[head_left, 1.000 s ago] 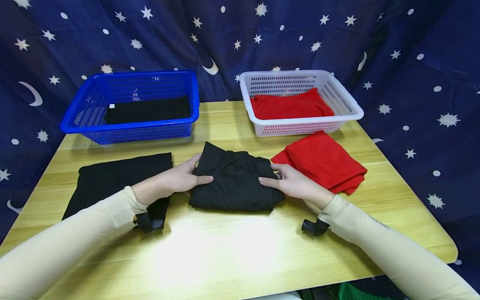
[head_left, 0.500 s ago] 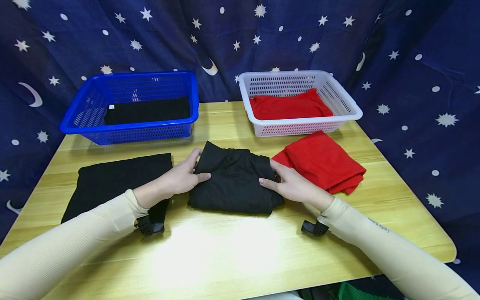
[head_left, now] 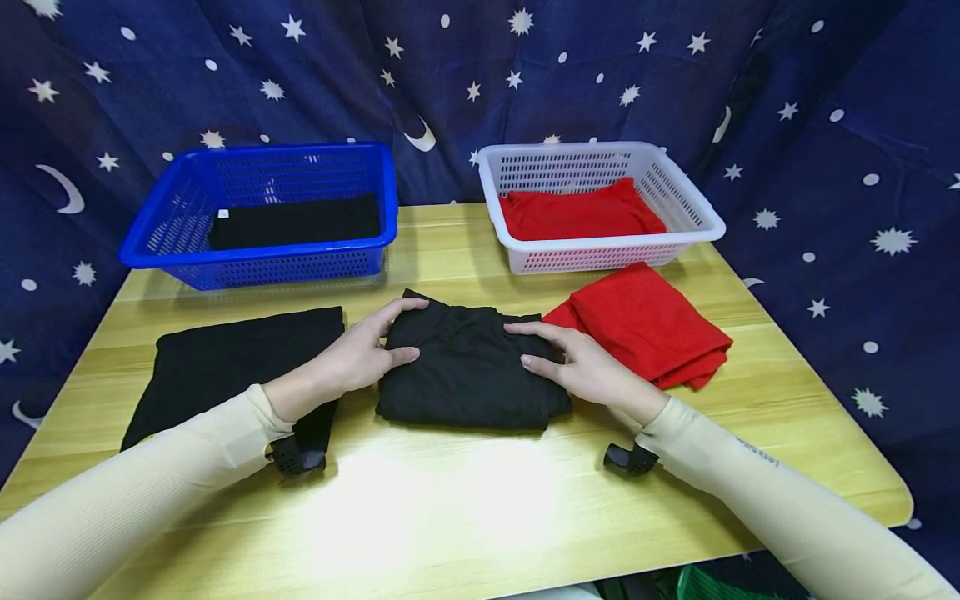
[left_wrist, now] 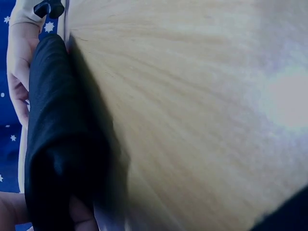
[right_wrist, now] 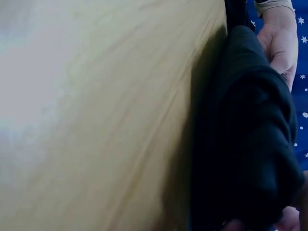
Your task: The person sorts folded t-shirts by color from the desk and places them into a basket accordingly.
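Left hand (head_left: 366,348), right hand (head_left: 583,360) both loosely spread, just resting on wrinkly, roughly rectangular black cloth bundle (head_left: 465,371); wood-grain table (head_left: 577,508).

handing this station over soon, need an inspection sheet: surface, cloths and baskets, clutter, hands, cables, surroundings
surface: wood-grain table, bright glare near the front
job's things: bundled black cloth at centre; flat black cloth at left; folded red cloth at right; blue basket holding black fabric; white basket holding red fabric
clutter: green item, partly visible below the table's front edge
hands: left hand and right hand touch opposite ends of the bundled black cloth
cables: nothing seen
surroundings: dark blue curtain with stars and moons
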The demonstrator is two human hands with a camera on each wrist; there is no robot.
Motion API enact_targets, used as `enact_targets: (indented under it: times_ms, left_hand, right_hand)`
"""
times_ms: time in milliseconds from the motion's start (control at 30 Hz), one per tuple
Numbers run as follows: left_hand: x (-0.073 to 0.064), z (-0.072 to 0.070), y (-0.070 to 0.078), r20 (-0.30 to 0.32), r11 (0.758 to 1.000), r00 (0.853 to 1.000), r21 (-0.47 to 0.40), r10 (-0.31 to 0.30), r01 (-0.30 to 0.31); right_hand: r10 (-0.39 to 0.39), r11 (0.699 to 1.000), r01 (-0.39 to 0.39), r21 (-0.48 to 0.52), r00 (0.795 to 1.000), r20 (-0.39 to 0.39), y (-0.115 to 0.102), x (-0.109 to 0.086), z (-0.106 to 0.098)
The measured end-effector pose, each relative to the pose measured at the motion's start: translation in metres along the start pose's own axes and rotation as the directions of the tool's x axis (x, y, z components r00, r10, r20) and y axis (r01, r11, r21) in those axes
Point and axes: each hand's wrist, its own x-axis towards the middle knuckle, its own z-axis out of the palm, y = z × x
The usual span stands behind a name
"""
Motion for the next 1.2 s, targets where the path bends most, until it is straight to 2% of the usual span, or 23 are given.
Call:
enact_targets:
  times_ms: [200,367,567,667,833,1100,1200]
  left_hand:
    - [-0.005,-0.005,0.002,-0.024,1.000,1.000,0.015,0.007,-0.007]
    - [-0.007,-0.014,0.007,-0.055,1.000,0.998,0.018,0.020,-0.019]
    - [-0.012,-0.033,0.014,-0.058,0.995,0.997,-0.076,0.054,-0.058]
    - [-0.016,-0.043,0.019,-0.073,0.995,0.995,-0.076,0.067,-0.072]
    - [-0.022,-0.059,0.026,-0.133,0.995,0.989,-0.067,0.068,-0.077]
    - [-0.034,-0.087,0.039,-0.192,0.988,0.980,-0.133,0.050,-0.077]
    - [-0.036,-0.097,0.042,-0.218,0.990,0.974,-0.116,0.055,-0.081]
  right_hand:
    - [-0.004,0.999,0.003,-0.046,1.000,-0.023,-0.005,0.002,-0.003]
    - [0.001,0.999,-0.002,-0.045,1.000,-0.026,-0.015,0.007,-0.009]
    - [-0.014,0.999,0.013,-0.032,0.999,-0.040,-0.032,0.019,-0.020]
    - [-0.033,0.999,0.031,-0.029,0.998,-0.050,-0.041,0.026,-0.023]
    - [-0.063,0.998,0.062,-0.018,0.996,-0.070,-0.057,0.040,-0.029]
    - [-0.078,0.996,0.080,0.045,0.995,-0.056,-0.084,0.067,-0.043]
    - [-0.099,0.993,0.102,0.057,0.993,-0.060,-0.090,0.080,-0.045]
